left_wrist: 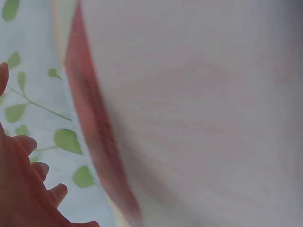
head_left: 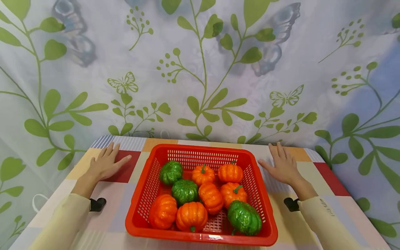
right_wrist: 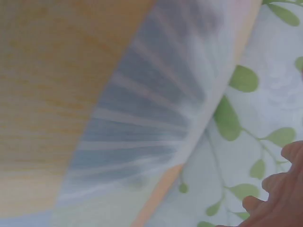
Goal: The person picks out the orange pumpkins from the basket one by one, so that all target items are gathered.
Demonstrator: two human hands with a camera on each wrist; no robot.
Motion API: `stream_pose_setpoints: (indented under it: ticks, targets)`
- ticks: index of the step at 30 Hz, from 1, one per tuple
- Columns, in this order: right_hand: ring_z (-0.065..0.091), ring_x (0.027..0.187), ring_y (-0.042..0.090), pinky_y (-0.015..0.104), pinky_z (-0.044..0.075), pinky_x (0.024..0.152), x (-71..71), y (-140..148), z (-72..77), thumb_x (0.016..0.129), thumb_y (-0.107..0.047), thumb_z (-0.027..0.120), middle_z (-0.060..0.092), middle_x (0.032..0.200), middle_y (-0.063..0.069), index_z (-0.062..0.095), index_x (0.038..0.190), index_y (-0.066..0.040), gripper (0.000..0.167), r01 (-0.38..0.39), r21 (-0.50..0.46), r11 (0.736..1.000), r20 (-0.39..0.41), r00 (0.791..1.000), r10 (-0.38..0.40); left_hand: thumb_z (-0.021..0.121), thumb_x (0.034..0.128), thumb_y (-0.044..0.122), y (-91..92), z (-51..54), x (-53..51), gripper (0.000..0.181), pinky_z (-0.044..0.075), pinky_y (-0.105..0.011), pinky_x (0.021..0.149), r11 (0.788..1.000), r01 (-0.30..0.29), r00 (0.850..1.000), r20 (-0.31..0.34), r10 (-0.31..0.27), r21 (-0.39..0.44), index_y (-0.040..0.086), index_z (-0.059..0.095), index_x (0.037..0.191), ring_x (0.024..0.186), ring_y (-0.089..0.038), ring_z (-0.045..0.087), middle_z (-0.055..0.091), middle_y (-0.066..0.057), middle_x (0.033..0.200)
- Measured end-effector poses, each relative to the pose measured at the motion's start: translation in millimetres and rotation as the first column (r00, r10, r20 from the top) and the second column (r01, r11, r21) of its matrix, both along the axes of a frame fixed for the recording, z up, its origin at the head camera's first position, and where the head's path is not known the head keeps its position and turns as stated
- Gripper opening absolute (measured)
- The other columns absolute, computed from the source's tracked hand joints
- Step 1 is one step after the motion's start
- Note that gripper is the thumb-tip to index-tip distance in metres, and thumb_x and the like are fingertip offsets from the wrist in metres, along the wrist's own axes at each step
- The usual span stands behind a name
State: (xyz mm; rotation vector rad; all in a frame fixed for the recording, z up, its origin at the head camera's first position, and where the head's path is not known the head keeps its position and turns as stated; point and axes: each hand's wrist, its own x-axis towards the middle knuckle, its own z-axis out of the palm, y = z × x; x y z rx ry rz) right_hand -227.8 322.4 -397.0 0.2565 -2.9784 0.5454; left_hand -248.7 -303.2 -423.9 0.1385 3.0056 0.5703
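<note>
A red plastic basket (head_left: 202,238) with slotted walls stands in the middle of the table. Inside lie several small orange pumpkins (head_left: 192,216) and three green pumpkins (head_left: 185,191), all with a glossy skin. To the left of the basket, my left hand (head_left: 105,164) rests palm down on the tablecloth, fingers spread and holding nothing. On the other side my right hand (head_left: 282,166) lies the same way, its thumb close to the basket's right rim but apart from it. Each wrist view catches only part of its hand: left fingers (left_wrist: 28,189), right fingers (right_wrist: 274,198).
A patchwork-patterned cloth (head_left: 112,198) covers the table (head_left: 312,222). Right behind the far table edge hangs a pale curtain (head_left: 150,114) printed with green leaves and butterflies. A small black wrist camera mount (head_left: 98,205) shows at the left cuff, another (head_left: 291,205) at the right.
</note>
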Motion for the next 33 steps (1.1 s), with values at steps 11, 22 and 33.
stream_pose_setpoints:
  ticks: [11, 22, 33]
  targets:
    - [0.029, 0.131, 0.059, 0.075, 0.024, 0.101, 19.6, -20, 32.9, 0.093, -0.027, 0.069, 0.029, 0.147, 0.039, 0.037, 0.143, 0.011, 0.071, -0.174, -0.028, 0.984, -0.193, 0.967, 0.166, 0.053, 0.0962, 0.051, 27.3, 21.5, 23.9, 0.090, 0.012, -0.076, 0.105, 0.966, 0.145, 0.981, -0.155, -0.113, 0.213, -0.001, 0.011, 0.156, 0.142, -0.055, 0.008, 0.001, -0.028, 0.160]
    - [0.040, 0.131, 0.050, 0.069, 0.035, 0.100, 52.6, -66, 71.7, 0.096, -0.030, 0.065, 0.037, 0.149, 0.027, 0.045, 0.143, 0.003, 0.061, -0.292, -0.047, 0.955, -0.170, 0.945, 0.281, 0.064, 0.0933, 0.028, 52.3, 27.4, 73.7, 0.083, 0.044, -0.068, 0.092, 0.815, 0.288, 0.956, -0.204, -0.212, 0.503, 0.017, 0.015, 0.159, 0.139, -0.045, 0.028, 0.016, -0.017, 0.162]
    - [0.041, 0.136, 0.030, 0.058, 0.038, 0.106, 91.5, -112, 94.1, 0.097, -0.030, 0.065, 0.045, 0.147, 0.009, 0.048, 0.143, -0.007, 0.055, -0.439, -0.231, 0.868, -0.110, 0.899, 0.425, 0.058, 0.0912, 0.005, 64.8, 23.6, 120.4, 0.077, 0.058, -0.036, 0.083, 0.507, 0.367, 0.906, -0.177, -0.384, 0.779, 0.018, 0.022, 0.158, 0.136, -0.023, 0.040, 0.020, -0.009, 0.162]
